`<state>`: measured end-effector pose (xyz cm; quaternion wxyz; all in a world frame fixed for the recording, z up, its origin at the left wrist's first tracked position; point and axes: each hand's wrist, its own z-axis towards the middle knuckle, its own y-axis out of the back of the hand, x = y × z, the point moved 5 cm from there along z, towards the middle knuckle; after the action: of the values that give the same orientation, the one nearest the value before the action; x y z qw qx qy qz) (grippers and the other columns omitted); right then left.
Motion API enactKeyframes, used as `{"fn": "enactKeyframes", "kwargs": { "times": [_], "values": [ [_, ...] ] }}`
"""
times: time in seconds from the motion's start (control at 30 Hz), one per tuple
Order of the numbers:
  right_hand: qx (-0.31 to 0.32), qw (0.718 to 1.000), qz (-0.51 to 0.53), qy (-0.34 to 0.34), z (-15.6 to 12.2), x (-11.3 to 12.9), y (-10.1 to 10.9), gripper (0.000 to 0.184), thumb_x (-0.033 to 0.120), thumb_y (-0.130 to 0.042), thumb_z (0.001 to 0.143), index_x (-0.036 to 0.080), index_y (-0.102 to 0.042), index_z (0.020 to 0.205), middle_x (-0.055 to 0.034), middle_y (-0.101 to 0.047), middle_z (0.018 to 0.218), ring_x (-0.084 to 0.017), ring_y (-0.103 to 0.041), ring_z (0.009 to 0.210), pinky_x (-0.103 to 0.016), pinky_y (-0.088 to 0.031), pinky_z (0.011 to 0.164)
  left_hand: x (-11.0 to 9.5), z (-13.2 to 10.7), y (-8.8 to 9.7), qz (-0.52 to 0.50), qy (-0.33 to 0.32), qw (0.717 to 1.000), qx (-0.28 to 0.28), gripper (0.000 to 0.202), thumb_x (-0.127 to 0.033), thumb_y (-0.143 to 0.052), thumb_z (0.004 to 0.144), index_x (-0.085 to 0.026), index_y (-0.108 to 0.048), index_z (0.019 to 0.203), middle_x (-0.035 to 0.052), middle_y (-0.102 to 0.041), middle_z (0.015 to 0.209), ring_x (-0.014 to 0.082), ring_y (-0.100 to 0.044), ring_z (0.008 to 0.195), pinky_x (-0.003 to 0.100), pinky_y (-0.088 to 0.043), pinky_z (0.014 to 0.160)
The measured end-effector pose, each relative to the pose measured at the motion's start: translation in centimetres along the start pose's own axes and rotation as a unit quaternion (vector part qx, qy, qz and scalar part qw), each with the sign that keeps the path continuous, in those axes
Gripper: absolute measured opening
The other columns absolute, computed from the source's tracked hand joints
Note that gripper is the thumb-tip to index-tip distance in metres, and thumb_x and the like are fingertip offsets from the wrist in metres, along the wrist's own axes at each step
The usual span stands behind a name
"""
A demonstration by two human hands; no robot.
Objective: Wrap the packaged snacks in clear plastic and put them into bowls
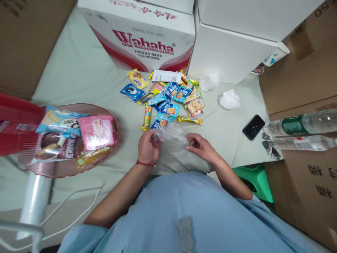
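While both hands work a clear plastic bag (pixel 172 138) just on the near side of the snack pile (pixel 168 100), contents look like nothing so far: no snack shows plainly inside, though the film is crumpled and blurred. Left hand (pixel 149 149), near-left of the pile: thumb and fingers pinched together on the bag's left end. Right hand (pixel 202 147), near-right of the pile: fingers curled, thumb and fingertips at the bag's right edge; cannot tell if they grip the film or only touch it.

Progress, my judgement: bag in hand, opening or straightening it seems the current step, not finished. Small wrapped snacks all loose in the pile, spread out, none held. A blue packet (pixel 160 121) sits at the pile's near edge, right by the bag, partly overlapped in view. Sorting or packing of the pile looks undone.

Off to the right of the pile, a crumpled clear wrap (pixel 210 81) and a white crumpled bundle (pixel 229 99); contents can't be made out, so can't count either as done. Well left of the pile, a glass dish (pixel 63 171) holds larger packs, including a pink pack (pixel 96 131). Directly behind the pile: Wahaha carton (pixel 147 42).
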<state>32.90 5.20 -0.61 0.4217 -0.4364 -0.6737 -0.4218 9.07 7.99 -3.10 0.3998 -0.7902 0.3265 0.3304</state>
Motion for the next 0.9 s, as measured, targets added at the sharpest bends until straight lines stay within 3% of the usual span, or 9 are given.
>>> {"fn": "enactKeyframes", "kwargs": {
  "times": [0.1, 0.2, 0.27, 0.33, 0.4, 0.5, 0.6, 0.77, 0.9],
  "values": [
    [-0.018, 0.999, 0.0, 0.031, 0.2, 1.5, 1.1, 0.057, 0.048, -0.085, 0.077, 0.027, -0.065, 0.127, -0.0078, -0.066, 0.125, -0.023, -0.061, 0.113, -0.037, -0.053, 0.092, 0.2, -0.6, 0.2, 0.038, -0.028, 0.999, 0.0, 0.035, -0.041, -0.077, 0.074, -0.023, -0.047, 0.069, -0.0079, -0.047, 0.059, 0.0085, -0.044, 0.053, 0.022, -0.037, 0.051],
    [-0.018, 0.997, -0.019, 0.07, 1.3, 3.0, 0.7, 0.062, 0.049, -0.087, 0.075, 0.028, -0.065, 0.129, -0.0082, -0.065, 0.129, -0.026, -0.061, 0.118, -0.04, -0.052, 0.096, 0.4, -1.6, 0.2, 0.13, -0.066, 0.989, 0.03, 0.04, -0.048, -0.074, 0.083, -0.023, -0.048, 0.067, -0.007, -0.049, 0.053, 0.0092, -0.043, 0.048, 0.024, -0.034, 0.047],
    [0.005, 0.995, -0.042, 0.087, 2.2, 3.7, -0.6, 0.062, 0.046, -0.089, 0.072, 0.027, -0.067, 0.126, -0.0066, -0.069, 0.12, -0.025, -0.064, 0.109, -0.038, -0.053, 0.091, 0.2, -2.2, -0.1, 0.173, -0.084, 0.98, 0.053, 0.043, -0.052, -0.071, 0.088, -0.024, -0.048, 0.065, -0.0069, -0.048, 0.049, 0.0095, -0.041, 0.043, 0.025, -0.031, 0.045],
    [0.016, 0.995, -0.048, 0.084, 3.0, 3.9, -1.8, 0.05, 0.044, -0.085, 0.076, 0.025, -0.07, 0.119, -0.0028, -0.071, 0.099, -0.022, -0.065, 0.091, -0.036, -0.052, 0.083, -0.3, -2.5, -0.2, 0.182, -0.094, 0.977, 0.061, 0.045, -0.055, -0.07, 0.089, -0.024, -0.047, 0.065, -0.0072, -0.046, 0.048, 0.0093, -0.039, 0.04, 0.026, -0.028, 0.043],
    [-0.006, 0.998, -0.018, 0.066, 3.6, 3.8, -2.3, 0.036, 0.045, -0.078, 0.081, 0.024, -0.071, 0.11, 0.0006, -0.067, 0.082, -0.019, -0.061, 0.076, -0.033, -0.05, 0.077, -1.0, -2.6, 0.0, 0.169, -0.098, 0.98, 0.047, 0.046, -0.057, -0.069, 0.089, -0.024, -0.047, 0.066, -0.007, -0.046, 0.049, 0.0088, -0.037, 0.039, 0.026, -0.025, 0.041],
    [-0.055, 0.996, 0.065, 0.037, 3.9, 3.5, -1.5, 0.032, 0.049, -0.078, 0.079, 0.024, -0.071, 0.097, 0.0013, -0.064, 0.078, -0.017, -0.057, 0.07, -0.031, -0.047, 0.069, -2.0, -2.4, 1.2, 0.144, -0.086, 0.986, 0.002, 0.046, -0.057, -0.068, 0.089, -0.024, -0.046, 0.066, -0.0066, -0.046, 0.052, 0.0085, -0.036, 0.039, 0.026, -0.024, 0.039],
    [-0.074, 0.991, 0.115, 0.009, 3.6, 2.8, -0.2, 0.033, 0.053, -0.08, 0.076, 0.023, -0.07, 0.087, 0.0029, -0.06, 0.071, -0.014, -0.051, 0.063, -0.029, -0.045, 0.063, -1.9, -2.7, 3.3, 0.154, -0.046, 0.987, -0.009, 0.044, -0.055, -0.068, 0.088, -0.024, -0.046, 0.067, -0.0057, -0.049, 0.054, 0.0096, -0.04, 0.042, 0.025, -0.029, 0.042],
    [-0.102, 0.989, 0.105, -0.029, 2.0, 1.1, 1.1, 0.034, 0.054, -0.081, 0.076, 0.023, -0.07, 0.084, 0.0042, -0.056, 0.066, -0.013, -0.048, 0.059, -0.028, -0.044, 0.059, -1.6, -3.7, 6.5, 0.24, -0.025, 0.97, 0.006, 0.032, -0.042, -0.076, 0.083, -0.021, -0.056, 0.068, -0.0018, -0.06, 0.06, 0.0114, -0.051, 0.056, 0.023, -0.043, 0.055],
    [-0.119, 0.988, 0.087, -0.046, -0.2, -0.7, 2.3, 0.033, 0.053, -0.079, 0.079, 0.023, -0.069, 0.085, 0.0033, -0.06, 0.071, -0.014, -0.051, 0.062, -0.029, -0.047, 0.062, -2.0, -3.8, 7.4, 0.155, 0.01, 0.988, -0.022, 0.032, -0.037, -0.082, 0.071, -0.021, -0.055, 0.072, -0.0033, -0.063, 0.073, 0.0135, -0.063, 0.073, 0.028, -0.056, 0.076]
  ]
}}
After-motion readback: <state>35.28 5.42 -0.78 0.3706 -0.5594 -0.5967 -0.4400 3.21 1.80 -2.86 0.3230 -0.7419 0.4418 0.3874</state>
